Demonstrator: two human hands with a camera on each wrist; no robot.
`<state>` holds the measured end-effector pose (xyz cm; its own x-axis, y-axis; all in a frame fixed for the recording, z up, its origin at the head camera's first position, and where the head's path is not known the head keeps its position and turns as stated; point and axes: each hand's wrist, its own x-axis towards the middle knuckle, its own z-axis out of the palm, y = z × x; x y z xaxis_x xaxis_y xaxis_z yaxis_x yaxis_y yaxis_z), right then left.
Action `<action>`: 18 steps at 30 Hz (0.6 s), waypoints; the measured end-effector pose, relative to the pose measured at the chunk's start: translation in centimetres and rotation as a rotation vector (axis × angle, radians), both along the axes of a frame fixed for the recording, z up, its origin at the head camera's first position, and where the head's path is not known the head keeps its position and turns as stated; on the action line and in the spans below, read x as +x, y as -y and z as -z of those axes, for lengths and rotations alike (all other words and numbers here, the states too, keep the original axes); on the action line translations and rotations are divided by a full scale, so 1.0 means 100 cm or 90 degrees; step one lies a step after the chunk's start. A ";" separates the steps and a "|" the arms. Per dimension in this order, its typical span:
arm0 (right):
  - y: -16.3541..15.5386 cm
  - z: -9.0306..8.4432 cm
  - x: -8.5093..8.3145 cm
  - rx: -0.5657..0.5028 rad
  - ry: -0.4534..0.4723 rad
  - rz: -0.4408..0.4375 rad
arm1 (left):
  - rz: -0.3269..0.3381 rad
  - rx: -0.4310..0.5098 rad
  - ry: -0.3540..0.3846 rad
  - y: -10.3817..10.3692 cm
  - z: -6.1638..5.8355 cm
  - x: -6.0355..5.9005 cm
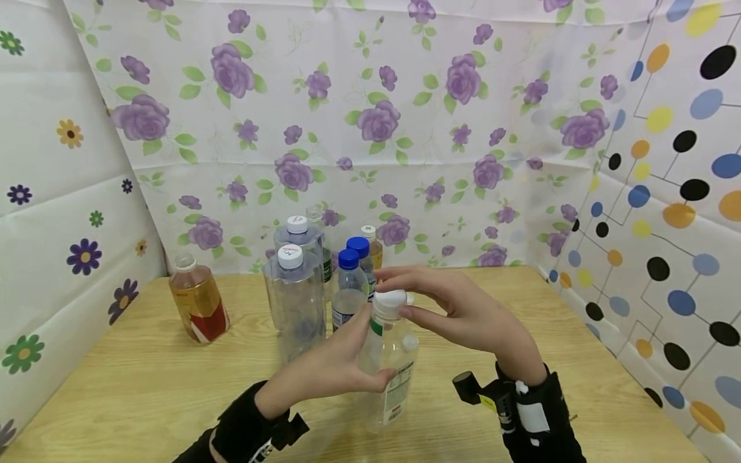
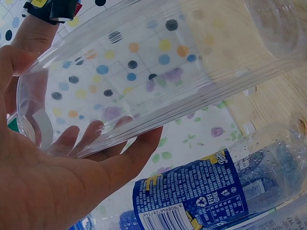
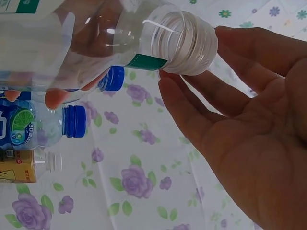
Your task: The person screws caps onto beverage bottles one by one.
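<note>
Clear bottle [image 1: 402, 360]: main thing here, near the front of the table [image 1: 145, 386], roughly midway between its left and right edges. Can't tell if the base rests on the wood or floats a bit.
Long axis: pretty much upright, neck up, maybe leaning slightly, hard to judge with this lens.
Left hand [image 1: 332, 370]: wrapped round the upper body from the left, thumb on the near side, fingers round the far side. Solid hold.
White cap [image 1: 389, 303]: on the neck, top end of that axis. No clue how tight it is.
Right hand [image 1: 457, 305]: comes in from the right and pinches the cap, thumb and fingers on opposite sides of it.
Relation that matters imo: cap sits above the left hand's grip, in line with the bottle's axis, and the right hand is the nearer one, already touching it.
Big clear bottles [image 1: 298, 302]: pair with white tops, behind and left, towards the back edge.
Blue-capped bottles [image 1: 350, 296]: just behind the held one.
Amber bottle [image 1: 199, 302]: no cap on it, off alone towards the back left corner.
</note>
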<state>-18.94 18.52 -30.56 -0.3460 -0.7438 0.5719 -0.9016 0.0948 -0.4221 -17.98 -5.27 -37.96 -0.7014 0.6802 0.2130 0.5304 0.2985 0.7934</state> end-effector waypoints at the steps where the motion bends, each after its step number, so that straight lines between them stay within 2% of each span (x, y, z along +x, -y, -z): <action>1: 0.000 0.000 0.000 0.001 0.001 -0.005 | 0.001 0.000 0.000 0.000 0.000 0.000; 6: -0.001 0.002 -0.001 0.004 0.019 0.000 | 0.003 -0.001 -0.001 -0.001 0.000 0.000; 10: -0.002 0.003 -0.001 0.001 0.012 0.017 | 0.002 -0.006 -0.002 -0.001 -0.001 0.000; 18: 0.004 0.001 0.007 0.006 -0.047 0.121 | 0.001 -0.003 -0.007 0.001 0.000 0.001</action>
